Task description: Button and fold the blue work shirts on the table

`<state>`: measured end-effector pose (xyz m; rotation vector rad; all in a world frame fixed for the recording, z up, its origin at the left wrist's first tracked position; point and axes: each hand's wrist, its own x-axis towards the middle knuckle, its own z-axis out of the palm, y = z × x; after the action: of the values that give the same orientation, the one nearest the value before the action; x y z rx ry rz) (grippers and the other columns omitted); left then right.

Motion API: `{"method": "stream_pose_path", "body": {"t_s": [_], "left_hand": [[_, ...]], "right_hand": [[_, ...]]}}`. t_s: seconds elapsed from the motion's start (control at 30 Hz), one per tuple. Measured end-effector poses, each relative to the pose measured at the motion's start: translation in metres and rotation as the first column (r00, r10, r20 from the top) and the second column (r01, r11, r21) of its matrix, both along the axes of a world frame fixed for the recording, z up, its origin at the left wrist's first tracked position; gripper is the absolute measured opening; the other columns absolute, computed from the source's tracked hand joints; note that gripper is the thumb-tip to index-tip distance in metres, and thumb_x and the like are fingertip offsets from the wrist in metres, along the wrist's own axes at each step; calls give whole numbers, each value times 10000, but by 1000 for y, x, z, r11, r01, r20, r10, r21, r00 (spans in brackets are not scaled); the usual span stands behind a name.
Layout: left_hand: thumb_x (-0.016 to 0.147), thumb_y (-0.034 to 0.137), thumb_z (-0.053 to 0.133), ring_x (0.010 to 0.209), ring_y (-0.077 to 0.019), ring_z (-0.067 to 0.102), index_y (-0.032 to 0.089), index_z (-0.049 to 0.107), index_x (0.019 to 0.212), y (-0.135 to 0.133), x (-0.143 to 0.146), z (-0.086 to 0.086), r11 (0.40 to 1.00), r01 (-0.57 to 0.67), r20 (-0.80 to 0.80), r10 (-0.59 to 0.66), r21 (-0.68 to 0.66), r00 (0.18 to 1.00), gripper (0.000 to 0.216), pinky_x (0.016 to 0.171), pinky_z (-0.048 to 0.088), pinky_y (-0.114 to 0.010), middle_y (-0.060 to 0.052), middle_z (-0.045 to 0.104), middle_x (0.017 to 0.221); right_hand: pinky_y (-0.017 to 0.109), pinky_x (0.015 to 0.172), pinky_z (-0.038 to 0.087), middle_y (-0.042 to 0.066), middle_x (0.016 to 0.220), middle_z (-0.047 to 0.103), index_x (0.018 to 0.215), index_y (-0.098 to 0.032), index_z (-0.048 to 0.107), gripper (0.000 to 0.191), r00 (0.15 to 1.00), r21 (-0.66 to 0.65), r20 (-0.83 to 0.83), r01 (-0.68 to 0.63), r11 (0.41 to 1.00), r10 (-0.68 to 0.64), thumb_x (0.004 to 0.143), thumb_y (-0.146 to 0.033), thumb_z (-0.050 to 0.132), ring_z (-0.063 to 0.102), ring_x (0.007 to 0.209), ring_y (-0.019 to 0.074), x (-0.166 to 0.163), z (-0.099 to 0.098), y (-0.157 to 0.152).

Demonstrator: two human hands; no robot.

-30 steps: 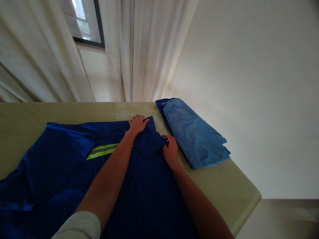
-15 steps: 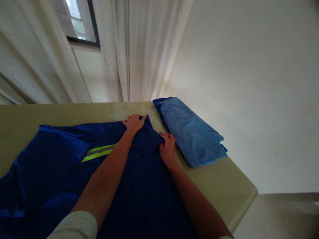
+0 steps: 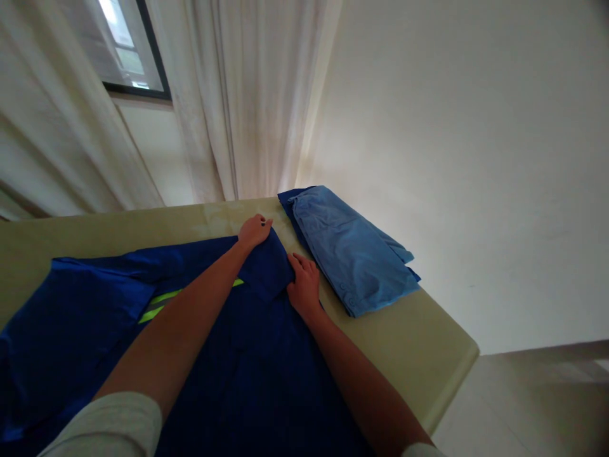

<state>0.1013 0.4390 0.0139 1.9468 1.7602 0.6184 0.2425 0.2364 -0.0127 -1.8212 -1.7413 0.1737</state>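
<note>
A dark blue work jacket (image 3: 266, 355) lies spread over the near part of the table, with a lime-yellow and grey reflective stripe (image 3: 159, 304) partly hidden under my left forearm. At its far right corner a flap of the cloth is folded over. My left hand (image 3: 255, 230) pinches the far edge of that flap, fingers closed. Close by on the right, my right hand (image 3: 304, 285) grips the flap's right edge, its fingers bent and the thumb against the cloth. Toward the left, a broad blue panel, perhaps a sleeve, lies across the jacket.
A folded light blue garment (image 3: 352, 254) with buttons lies on a darker blue one, right of my hands. The yellowish table (image 3: 404, 343) ends in a corner at the right. Behind it hang pale curtains (image 3: 257, 95) beside a window and a white wall (image 3: 451, 158).
My left hand has gone from lying spread on the cloth to pinching its far edge. The folded flap has shifted slightly, and the whole view has turned a little.
</note>
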Motion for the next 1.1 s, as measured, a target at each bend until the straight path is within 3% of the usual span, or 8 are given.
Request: {"method": "stream_pose_path", "body": {"t_s": [0.1, 0.2, 0.37, 0.47, 0.7, 0.87, 1.0, 1.1], "left_hand": [[1007, 563, 420, 1298, -365, 608, 117, 564, 1397, -12, -29, 2, 996, 10, -139, 2, 85, 990, 610, 1062, 457, -456, -265, 652, 1368], [992, 548, 432, 1183, -354, 675, 133, 587, 1340, -19, -69, 6, 998, 24, -224, -37, -61, 974, 564, 977, 499, -428, -238, 715, 1262], [834, 547, 643, 1003, -340, 710, 200, 690, 754, -39, -112, 14, 983, 66, -187, -98, -172, 977, 359, 815, 507, -358, -144, 757, 867], [742, 496, 730, 842, -293, 694, 222, 599, 561, -53, -120, 19, 968, 64, -73, -84, -241, 994, 353, 697, 483, -322, -61, 627, 590], [711, 564, 766, 645, -162, 616, 189, 653, 716, -81, -141, 32, 939, 47, 139, 1, -341, 990, 392, 608, 483, -257, -14, 644, 631], [615, 556, 838, 637, -157, 612, 180, 715, 857, -97, -150, 33, 942, 82, 214, -11, -326, 977, 464, 578, 462, -246, -11, 677, 668], [673, 544, 801, 653, -161, 619, 168, 704, 957, -106, -148, 24, 963, 116, 266, -49, -242, 963, 482, 619, 485, -269, -26, 705, 746], [743, 494, 740, 677, -176, 635, 170, 696, 1026, -113, -147, 13, 976, 167, 258, -127, -140, 958, 432, 658, 499, -288, -22, 705, 760]], "right_hand": [[460, 1093, 407, 97, 1497, 590, 1471, -246, 622, 739, 1000, 16, -16, 8, 1000, -8, 776, -20, 514, 531, 1274, 308, -1, 1, 1], [458, 1073, 414, 126, 1377, 673, 1392, -193, 686, 623, 997, -58, -39, 60, 997, -63, 829, -37, 471, 560, 1226, 315, -2, 3, 3], [479, 1140, 346, 118, 1532, 554, 1568, -228, 501, 808, 996, 59, 24, -85, 995, 84, 783, -45, 551, 490, 1341, 318, -7, 9, -3], [480, 1163, 314, 100, 1582, 503, 1503, -277, 586, 741, 976, 103, 81, -209, 972, 202, 792, -74, 630, 466, 1376, 317, -9, 10, -8], [462, 1136, 348, 54, 1354, 707, 1150, -289, 803, 235, 952, 153, 103, -302, 941, 288, 1004, -282, 619, 575, 1250, 262, -13, 7, -8], [481, 1114, 360, 86, 1288, 734, 1034, -231, 823, 276, 983, 146, 63, -178, 973, 170, 1026, -286, 553, 606, 1188, 277, -14, 11, -7], [477, 1120, 370, 121, 1451, 628, 1337, -227, 711, 469, 980, 124, 87, -189, 974, 179, 873, -172, 677, 553, 1284, 305, -12, 9, -8], [455, 1094, 408, 146, 1482, 594, 1430, -217, 639, 559, 990, 117, 73, -125, 985, 117, 888, -94, 585, 549, 1289, 294, -7, 5, -6]]}}
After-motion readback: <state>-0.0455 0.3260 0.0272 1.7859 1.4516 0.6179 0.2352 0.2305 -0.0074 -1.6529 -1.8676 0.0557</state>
